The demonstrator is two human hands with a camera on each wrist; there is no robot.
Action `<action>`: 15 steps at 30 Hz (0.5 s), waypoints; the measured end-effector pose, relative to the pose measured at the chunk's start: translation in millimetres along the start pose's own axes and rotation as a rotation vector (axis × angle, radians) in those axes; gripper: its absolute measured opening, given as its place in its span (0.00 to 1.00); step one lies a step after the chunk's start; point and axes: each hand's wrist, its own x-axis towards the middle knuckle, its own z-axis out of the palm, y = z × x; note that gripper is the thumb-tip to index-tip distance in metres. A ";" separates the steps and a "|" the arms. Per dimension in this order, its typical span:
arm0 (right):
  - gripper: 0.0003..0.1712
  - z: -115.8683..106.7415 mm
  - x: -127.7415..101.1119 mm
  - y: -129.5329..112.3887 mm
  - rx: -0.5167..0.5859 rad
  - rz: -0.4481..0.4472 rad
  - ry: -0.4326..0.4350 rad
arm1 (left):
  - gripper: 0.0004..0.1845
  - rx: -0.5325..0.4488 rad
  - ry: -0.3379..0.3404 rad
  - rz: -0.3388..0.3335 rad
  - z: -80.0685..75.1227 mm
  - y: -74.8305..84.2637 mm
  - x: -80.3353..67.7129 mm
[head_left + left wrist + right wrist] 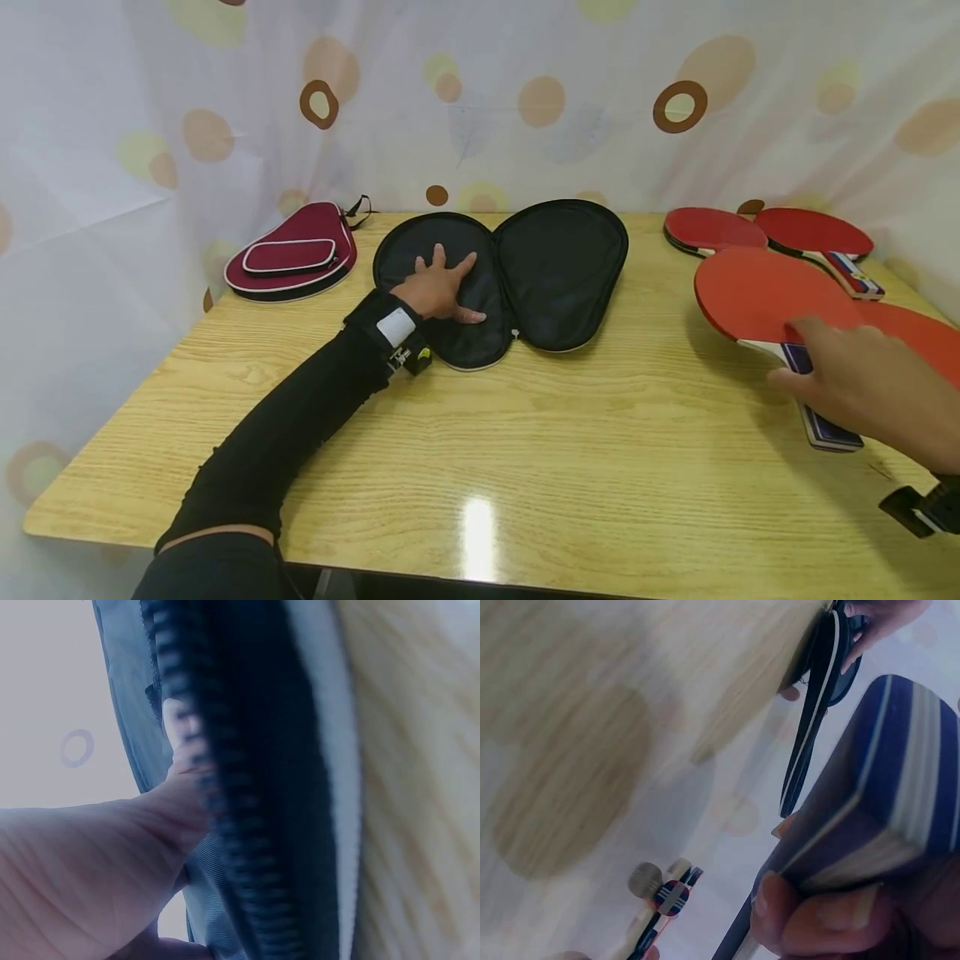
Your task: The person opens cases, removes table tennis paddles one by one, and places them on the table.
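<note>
My left hand (438, 287) lies with spread fingers on the black inside of an unzipped paddle case (558, 275), on its left half. The left wrist view shows the case's zip teeth (240, 847) close up, partly covering the hand (90, 870). Over the right side of the table, my right hand (877, 383) grips a red table tennis paddle (772, 287) by its blue and white handle, raised above the tabletop. In the right wrist view the fingers curl round that striped handle (900, 772).
At the back left lies a closed maroon paddle case (322, 237) with a small front pocket. Two red paddles (705, 227) (817, 229) lie at the back right. Another red paddle (918, 333) shows behind my right hand. A patterned curtain (480, 100) hangs behind the wooden table (525, 467).
</note>
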 end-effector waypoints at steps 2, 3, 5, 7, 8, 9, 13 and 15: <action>0.31 3.4 -2.1 2.5 -0.002 0.011 -0.030 | 0.56 0.003 0.003 0.002 0.0 -0.2 -0.2; 0.32 5.4 -2.9 3.6 -0.002 0.012 -0.037 | 0.56 0.006 0.004 0.004 0.1 -0.3 -0.3; 0.34 9.6 -4.1 5.8 -0.014 0.011 -0.045 | 0.56 0.010 0.008 0.007 0.4 -0.2 -0.2; 0.35 13.2 -4.4 7.8 -0.019 0.017 -0.044 | 0.56 0.010 0.010 0.008 0.3 0.0 0.2; 0.35 14.7 -4.5 8.6 -0.022 0.022 -0.048 | 0.56 0.010 0.009 0.008 0.1 0.1 0.4; 0.35 16.5 -4.6 9.2 -0.025 0.026 -0.048 | 0.56 0.008 0.005 0.006 0.1 0.1 1.0; 0.38 22.9 -5.4 11.7 -0.036 0.035 -0.061 | 0.56 0.004 -0.002 0.003 -0.3 0.4 0.9; 0.38 24.8 -5.7 13.4 -0.039 0.030 -0.070 | 0.56 0.001 0.001 0.005 -0.4 0.3 0.6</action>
